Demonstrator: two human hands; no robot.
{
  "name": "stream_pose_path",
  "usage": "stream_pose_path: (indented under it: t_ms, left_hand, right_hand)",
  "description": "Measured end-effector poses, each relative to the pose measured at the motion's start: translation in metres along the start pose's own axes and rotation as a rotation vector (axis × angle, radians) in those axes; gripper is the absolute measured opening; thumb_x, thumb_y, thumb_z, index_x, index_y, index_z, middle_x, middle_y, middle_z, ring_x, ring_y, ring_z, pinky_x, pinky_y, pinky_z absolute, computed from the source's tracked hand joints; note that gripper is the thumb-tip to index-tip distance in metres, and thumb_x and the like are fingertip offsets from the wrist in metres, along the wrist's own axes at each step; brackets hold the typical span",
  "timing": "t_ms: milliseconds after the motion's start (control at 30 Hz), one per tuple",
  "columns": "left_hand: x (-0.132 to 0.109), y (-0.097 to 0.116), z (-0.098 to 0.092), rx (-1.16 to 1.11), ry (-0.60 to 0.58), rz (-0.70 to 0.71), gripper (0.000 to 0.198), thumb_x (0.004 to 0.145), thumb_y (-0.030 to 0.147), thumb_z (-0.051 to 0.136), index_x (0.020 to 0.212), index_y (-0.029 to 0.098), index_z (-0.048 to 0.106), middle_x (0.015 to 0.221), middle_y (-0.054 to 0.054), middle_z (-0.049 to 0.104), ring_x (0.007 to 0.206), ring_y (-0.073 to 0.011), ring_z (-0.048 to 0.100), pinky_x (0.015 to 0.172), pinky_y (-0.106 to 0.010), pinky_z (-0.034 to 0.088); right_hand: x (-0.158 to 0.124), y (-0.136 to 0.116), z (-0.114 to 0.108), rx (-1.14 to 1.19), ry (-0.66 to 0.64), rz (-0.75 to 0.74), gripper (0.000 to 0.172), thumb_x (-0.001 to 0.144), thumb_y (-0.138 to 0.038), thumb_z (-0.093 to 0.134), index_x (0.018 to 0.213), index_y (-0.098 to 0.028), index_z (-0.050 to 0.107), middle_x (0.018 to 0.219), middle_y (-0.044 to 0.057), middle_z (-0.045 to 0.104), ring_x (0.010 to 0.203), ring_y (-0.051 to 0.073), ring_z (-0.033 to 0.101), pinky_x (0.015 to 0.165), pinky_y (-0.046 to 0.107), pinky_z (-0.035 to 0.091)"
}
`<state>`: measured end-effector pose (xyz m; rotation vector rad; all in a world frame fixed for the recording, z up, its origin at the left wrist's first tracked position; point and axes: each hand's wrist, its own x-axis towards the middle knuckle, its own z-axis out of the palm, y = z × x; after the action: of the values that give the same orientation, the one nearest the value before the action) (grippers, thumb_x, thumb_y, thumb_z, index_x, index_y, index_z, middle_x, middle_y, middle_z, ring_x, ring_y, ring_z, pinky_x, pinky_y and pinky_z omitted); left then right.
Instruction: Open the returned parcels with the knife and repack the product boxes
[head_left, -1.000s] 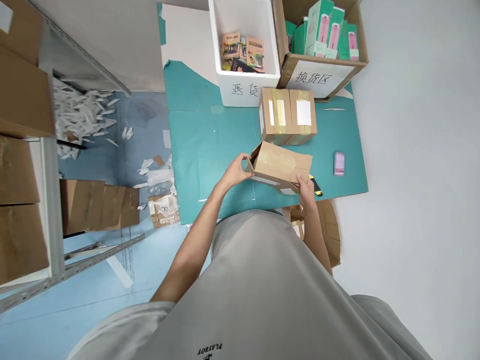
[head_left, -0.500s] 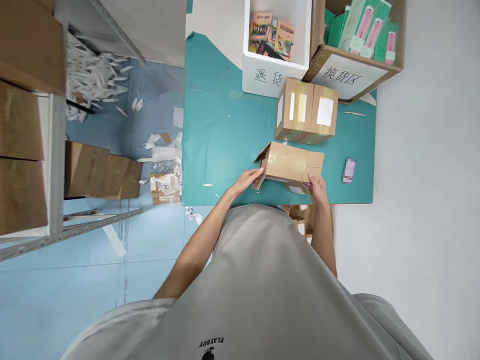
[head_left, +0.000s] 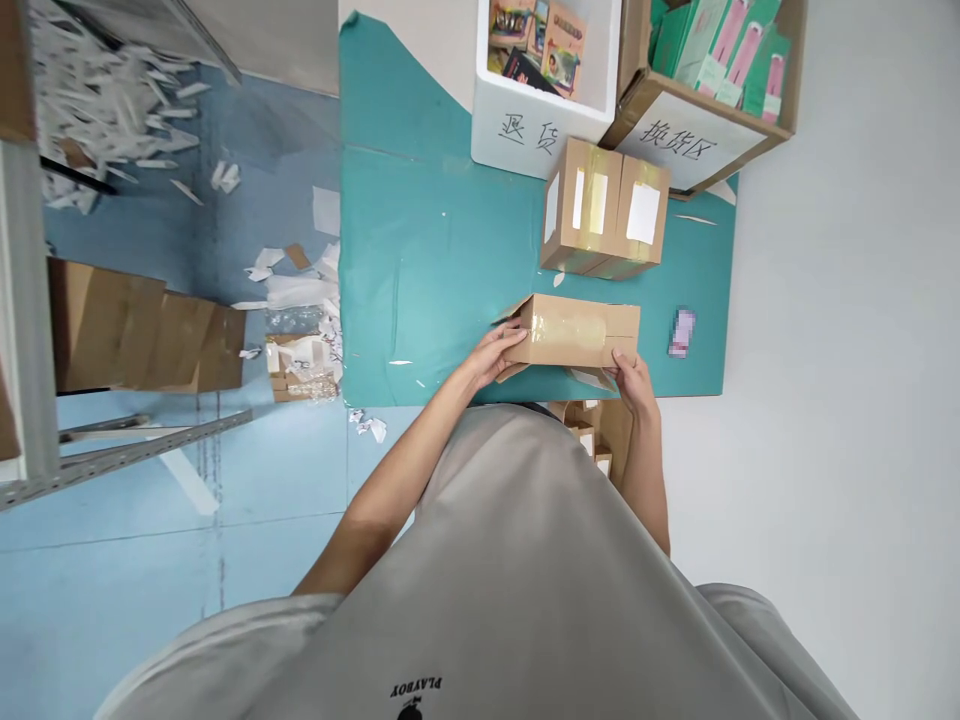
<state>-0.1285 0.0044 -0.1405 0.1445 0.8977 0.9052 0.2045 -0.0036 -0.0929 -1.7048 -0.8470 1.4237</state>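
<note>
A brown cardboard box (head_left: pixel 577 330) with clear tape along its top lies on the teal table (head_left: pixel 420 290) near the front edge. My left hand (head_left: pixel 495 352) grips its left end, where a flap hangs loose. My right hand (head_left: pixel 631 372) holds the right near corner, fingers curled on the box. A second, taped cardboard box (head_left: pixel 606 208) with white labels stands just behind it.
A white foam bin (head_left: pixel 536 115) of small packets and a cardboard carton (head_left: pixel 697 130) of green packages stand at the back. A small pink item (head_left: pixel 681 332) lies at the right. Flattened cardboard (head_left: pixel 142 330), paper scraps (head_left: pixel 97 110) and a metal shelf rail (head_left: pixel 127 450) are on the floor at the left.
The box has come down from a tilted hold to lie level on the table. My left hand has slid to the loose flap at its left end. The view shifted.
</note>
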Motion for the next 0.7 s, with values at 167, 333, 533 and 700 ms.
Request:
stream_pose_path:
  t_ms: [167,333,533,700]
  left_hand:
    - [-0.008,-0.001,-0.002,0.038,0.087,0.078,0.054,0.085,0.026,0.096,0.133,0.021,0.074,0.126,-0.008,0.082,0.11,-0.0222,0.081,0.097,-0.034,0.071]
    - [-0.003,0.004,-0.004,-0.036,0.063,0.017,0.03,0.09,0.034,0.087,0.112,0.017,0.075,0.12,-0.015,0.085,0.124,-0.0307,0.08,0.111,-0.043,0.068]
    - [-0.002,0.015,-0.014,-0.046,-0.038,0.067,0.043,0.098,0.051,0.067,0.121,0.017,0.078,0.123,-0.017,0.086,0.127,-0.0356,0.08,0.104,-0.049,0.069]
    - [0.031,0.006,-0.015,0.133,0.047,-0.044,0.041,0.094,0.051,0.078,0.112,0.015,0.081,0.103,-0.016,0.087,0.116,-0.0383,0.082,0.104,-0.053,0.067]
  right_hand:
    - [-0.004,-0.005,0.007,0.024,0.041,-0.002,0.059,0.079,-0.063,0.098,0.121,-0.028,0.076,0.129,0.005,0.089,0.123,0.033,0.086,0.101,0.053,0.076]
    - [-0.006,-0.012,0.016,0.006,0.033,0.001,0.058,0.079,-0.062,0.098,0.119,-0.026,0.077,0.128,0.008,0.088,0.123,0.034,0.085,0.101,0.052,0.075]
    - [-0.011,-0.01,0.006,-0.004,0.069,-0.001,0.063,0.079,-0.065,0.098,0.124,-0.026,0.077,0.127,0.006,0.089,0.119,0.031,0.086,0.1,0.05,0.075]
    - [-0.013,-0.009,0.007,-0.007,0.051,0.016,0.062,0.08,-0.063,0.098,0.124,-0.026,0.077,0.124,0.005,0.089,0.118,0.029,0.086,0.101,0.05,0.074]
